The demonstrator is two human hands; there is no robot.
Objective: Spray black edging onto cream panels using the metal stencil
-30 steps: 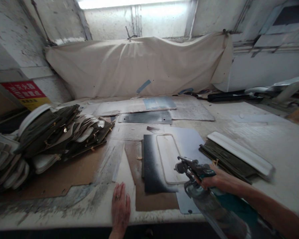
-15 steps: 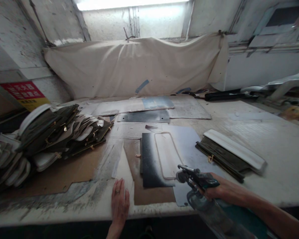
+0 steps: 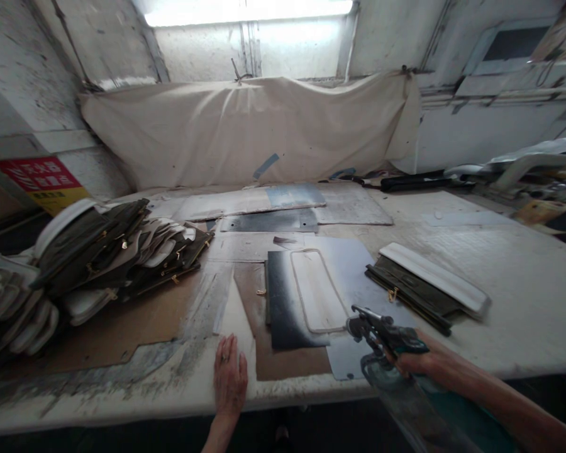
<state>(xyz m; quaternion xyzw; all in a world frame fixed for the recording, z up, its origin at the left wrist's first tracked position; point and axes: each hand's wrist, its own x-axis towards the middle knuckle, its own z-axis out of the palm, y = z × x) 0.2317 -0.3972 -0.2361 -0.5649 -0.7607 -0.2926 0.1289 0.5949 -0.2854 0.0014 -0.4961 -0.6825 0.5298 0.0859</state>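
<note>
Spray gun (image 3: 382, 333) at near right is probably stiff and somewhat heavy, best held by its handle, where the right hand (image 3: 417, 363) is clamped; the left hand (image 3: 230, 374), well apart, rests empty on the tabletop (image 3: 523, 296). Slightly farther lies a white rounded panel (image 3: 318, 292); beyond, a beige sheet (image 3: 273, 126) hangs.

Red/yel. sign (image 3: 42, 184), far L: top line 灭火器 on red; lower txt too blurry.
</note>
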